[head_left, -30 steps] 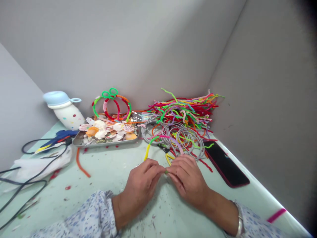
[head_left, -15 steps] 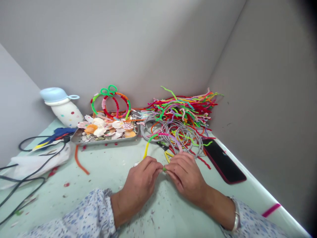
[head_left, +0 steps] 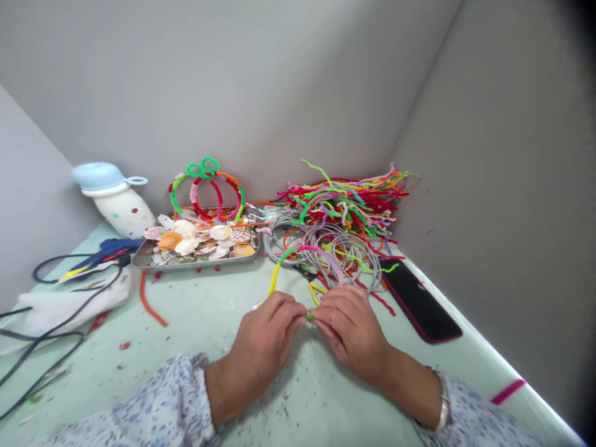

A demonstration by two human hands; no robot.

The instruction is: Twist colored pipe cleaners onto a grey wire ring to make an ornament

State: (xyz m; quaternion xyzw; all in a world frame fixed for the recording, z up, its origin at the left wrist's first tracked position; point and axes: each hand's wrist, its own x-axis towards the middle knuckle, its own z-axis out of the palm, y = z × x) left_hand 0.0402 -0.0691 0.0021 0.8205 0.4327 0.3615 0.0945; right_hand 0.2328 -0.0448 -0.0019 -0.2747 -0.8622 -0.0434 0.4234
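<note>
My left hand point(head_left: 266, 338) and my right hand point(head_left: 350, 329) meet fingertip to fingertip over the pale green table point(head_left: 200, 316). Both are closed in a pinch on a small green pipe-cleaner piece point(head_left: 309, 317) between them. A yellow pipe cleaner point(head_left: 274, 279) rises just beyond my left fingers; whether it joins the held piece is hidden. Grey wire hoops point(head_left: 335, 254) lie right behind my hands, with a heap of coloured pipe cleaners point(head_left: 344, 202) against the back wall.
A metal tray point(head_left: 139, 262) of seashells holds pipe-cleaner-wrapped rings point(head_left: 209, 189). A spotted white jug point(head_left: 118, 202) with a blue lid, a blue glue gun point(head_left: 105, 253), black cables point(head_left: 56, 326) and a white bag point(head_left: 60, 304) are at the left. A dark phone point(head_left: 421, 301) lies right. A loose orange pipe cleaner point(head_left: 151, 307) lies on the table.
My hands stay pinched together in nearly the same place; the view has tipped slightly, so everything sits a little higher and to the left in the picture.
</note>
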